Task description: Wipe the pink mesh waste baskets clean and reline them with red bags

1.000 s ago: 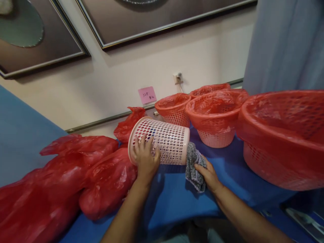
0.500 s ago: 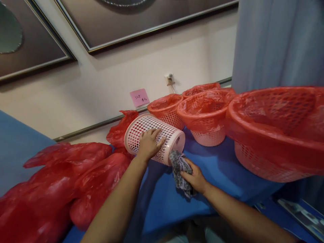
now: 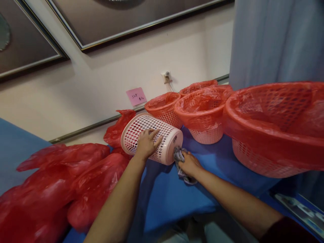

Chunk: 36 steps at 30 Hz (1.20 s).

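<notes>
A pale pink perforated plastic wastebasket (image 3: 164, 136) lies on its side on the blue-covered table, its closed base facing right and its rim pointing left. My left hand (image 3: 146, 143) rests on top of its side, fingers spread over the holes. Bunched in my right hand (image 3: 189, 164) is a grey cloth (image 3: 178, 156), pressed against the basket's base near the lower edge. The fingers of that hand are closed round the cloth, and part of it hangs below them.
Several baskets lined with red bags stand to the right, among them a large one (image 3: 268, 152) and a smaller one (image 3: 205, 130). Puffy red plastic bags (image 3: 86, 179) lie at the left. Behind are a wall with a pink note (image 3: 136, 97) and a socket (image 3: 166, 77).
My right hand has moved the cloth from the base's lower edge up and inward onto the base's face. My left hand stays on the basket. The view has shifted slightly.
</notes>
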{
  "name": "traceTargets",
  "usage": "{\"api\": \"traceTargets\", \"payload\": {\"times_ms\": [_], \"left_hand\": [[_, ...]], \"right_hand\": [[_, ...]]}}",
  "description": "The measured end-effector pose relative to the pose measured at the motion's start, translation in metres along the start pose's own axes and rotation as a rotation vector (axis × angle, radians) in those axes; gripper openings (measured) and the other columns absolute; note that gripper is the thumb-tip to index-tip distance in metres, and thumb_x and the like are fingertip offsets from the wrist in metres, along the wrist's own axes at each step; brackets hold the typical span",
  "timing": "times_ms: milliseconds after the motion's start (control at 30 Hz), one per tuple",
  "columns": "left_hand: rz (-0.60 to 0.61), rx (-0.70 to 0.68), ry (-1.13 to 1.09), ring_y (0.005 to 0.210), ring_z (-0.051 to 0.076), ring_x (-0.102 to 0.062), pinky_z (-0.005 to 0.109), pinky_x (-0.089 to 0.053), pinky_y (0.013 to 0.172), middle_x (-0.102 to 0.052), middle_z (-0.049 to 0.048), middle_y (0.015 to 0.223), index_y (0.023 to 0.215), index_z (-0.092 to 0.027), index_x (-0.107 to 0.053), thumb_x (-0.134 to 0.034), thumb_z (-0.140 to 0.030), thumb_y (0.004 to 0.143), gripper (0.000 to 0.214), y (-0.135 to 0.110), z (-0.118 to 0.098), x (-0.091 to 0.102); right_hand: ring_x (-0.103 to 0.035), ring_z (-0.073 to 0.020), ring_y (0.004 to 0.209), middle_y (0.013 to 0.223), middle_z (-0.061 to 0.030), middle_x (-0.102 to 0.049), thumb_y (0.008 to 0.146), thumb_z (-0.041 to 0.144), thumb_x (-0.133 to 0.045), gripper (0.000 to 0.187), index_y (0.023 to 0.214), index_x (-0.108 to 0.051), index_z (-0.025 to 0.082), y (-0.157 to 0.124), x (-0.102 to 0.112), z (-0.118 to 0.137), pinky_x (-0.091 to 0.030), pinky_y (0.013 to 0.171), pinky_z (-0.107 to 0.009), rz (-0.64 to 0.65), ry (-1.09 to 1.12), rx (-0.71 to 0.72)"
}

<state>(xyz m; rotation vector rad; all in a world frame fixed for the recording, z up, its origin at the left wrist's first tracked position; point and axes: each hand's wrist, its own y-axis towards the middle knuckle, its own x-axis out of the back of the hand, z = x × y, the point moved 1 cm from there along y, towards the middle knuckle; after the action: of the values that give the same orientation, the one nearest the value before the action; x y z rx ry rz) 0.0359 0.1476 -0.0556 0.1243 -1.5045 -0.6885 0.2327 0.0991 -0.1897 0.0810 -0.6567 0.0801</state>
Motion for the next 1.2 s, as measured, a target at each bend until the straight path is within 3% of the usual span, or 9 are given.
{"api": "traceTargets", "payload": {"times_ms": [100, 267, 333, 533, 600, 700, 867, 1067, 1200], "left_hand": [[-0.009, -0.002, 0.001, 0.115, 0.03, -0.057, 0.05, -0.043, 0.104, -0.066, 0.0107, 0.123, 0.13, -0.024, -0.068, -0.052, -0.049, 0.097, 0.044, 0.001, 0.0, -0.002], [-0.018, 0.007, -0.006, 0.115, 0.029, -0.058, 0.049, -0.043, 0.105, -0.067, 0.0099, 0.123, 0.129, -0.024, -0.068, -0.053, -0.047, 0.097, 0.042, 0.001, 0.0, -0.003], [-0.019, 0.018, -0.01, 0.116, 0.029, -0.058, 0.048, -0.042, 0.106, -0.068, 0.0099, 0.123, 0.128, -0.024, -0.069, -0.054, -0.046, 0.097, 0.041, 0.0, 0.0, -0.003], [0.0, 0.08, -0.023, 0.117, 0.028, -0.058, 0.048, -0.041, 0.109, -0.068, 0.0079, 0.124, 0.129, -0.028, -0.068, -0.053, -0.044, 0.097, 0.039, -0.001, -0.002, -0.005], [-0.002, 0.085, -0.032, 0.118, 0.028, -0.057, 0.048, -0.04, 0.109, -0.067, 0.0082, 0.124, 0.129, -0.027, -0.069, -0.053, -0.044, 0.097, 0.039, -0.002, -0.002, -0.006], [0.003, 0.078, -0.04, 0.118, 0.028, -0.057, 0.048, -0.04, 0.109, -0.067, 0.0086, 0.124, 0.128, -0.026, -0.069, -0.051, -0.044, 0.097, 0.04, -0.002, -0.002, -0.007], [0.014, 0.075, -0.03, 0.118, 0.027, -0.057, 0.047, -0.04, 0.11, -0.068, 0.0091, 0.124, 0.129, -0.024, -0.068, -0.05, -0.044, 0.097, 0.041, -0.001, -0.001, -0.007], [0.113, 0.132, 0.02, 0.122, 0.032, -0.057, 0.049, -0.042, 0.107, -0.064, 0.013, 0.131, 0.133, -0.021, -0.065, -0.05, -0.059, 0.095, 0.055, 0.006, -0.014, 0.0], [0.183, 0.187, 0.085, 0.129, 0.043, -0.052, 0.057, -0.041, 0.104, -0.054, 0.0209, 0.144, 0.139, -0.02, -0.056, -0.059, -0.081, 0.077, 0.087, 0.007, -0.036, 0.003]], "right_hand": [[-0.068, -0.0265, 0.101, 0.11, -0.0102, -0.07, 0.081, 0.03, -0.06, 0.046, 0.126, -0.065, 0.021, 0.006, 0.001, -0.01, -0.052, 0.091, -0.036, -0.004, 0.023, -0.021], [-0.062, -0.0265, 0.118, 0.13, -0.0149, -0.06, 0.087, 0.032, -0.053, 0.06, 0.145, -0.05, 0.017, 0.03, 0.018, 0.005, -0.049, 0.103, -0.037, -0.388, 0.181, 0.09], [-0.061, -0.0265, 0.119, 0.13, -0.0153, -0.058, 0.087, 0.031, -0.053, 0.061, 0.145, -0.049, 0.017, 0.03, 0.015, 0.012, -0.048, 0.104, -0.037, -0.431, 0.182, 0.17], [-0.068, -0.0277, 0.1, 0.111, -0.0126, -0.07, 0.079, 0.031, -0.064, 0.043, 0.121, -0.067, 0.019, 0.019, -0.002, -0.006, -0.051, 0.091, -0.036, -0.035, -0.04, -0.011], [-0.069, -0.0273, 0.099, 0.107, -0.011, -0.072, 0.08, 0.031, -0.065, 0.039, 0.117, -0.068, 0.02, 0.025, 0.002, -0.014, -0.051, 0.089, -0.035, -0.034, -0.031, -0.045], [-0.065, -0.0264, 0.111, 0.124, -0.0155, -0.065, 0.09, 0.033, -0.054, 0.052, 0.139, -0.055, 0.016, 0.042, 0.01, -0.014, -0.049, 0.095, -0.035, -0.128, -0.007, -0.106], [-0.058, -0.0269, 0.124, 0.137, -0.0186, -0.055, 0.092, 0.032, -0.051, 0.06, 0.148, -0.044, 0.014, 0.044, 0.007, 0.004, -0.044, 0.104, -0.036, -0.285, 0.069, -0.044], [-0.066, -0.0266, 0.108, 0.121, -0.0129, -0.067, 0.083, 0.033, -0.061, 0.045, 0.125, -0.065, 0.019, 0.0, -0.008, 0.0, -0.049, 0.097, -0.036, 0.135, -0.059, 0.086], [-0.066, -0.0248, 0.105, 0.117, -0.0095, -0.07, 0.08, 0.032, -0.063, 0.045, 0.124, -0.067, 0.022, -0.011, -0.01, -0.005, -0.05, 0.095, -0.035, 0.167, -0.055, 0.093]]}}
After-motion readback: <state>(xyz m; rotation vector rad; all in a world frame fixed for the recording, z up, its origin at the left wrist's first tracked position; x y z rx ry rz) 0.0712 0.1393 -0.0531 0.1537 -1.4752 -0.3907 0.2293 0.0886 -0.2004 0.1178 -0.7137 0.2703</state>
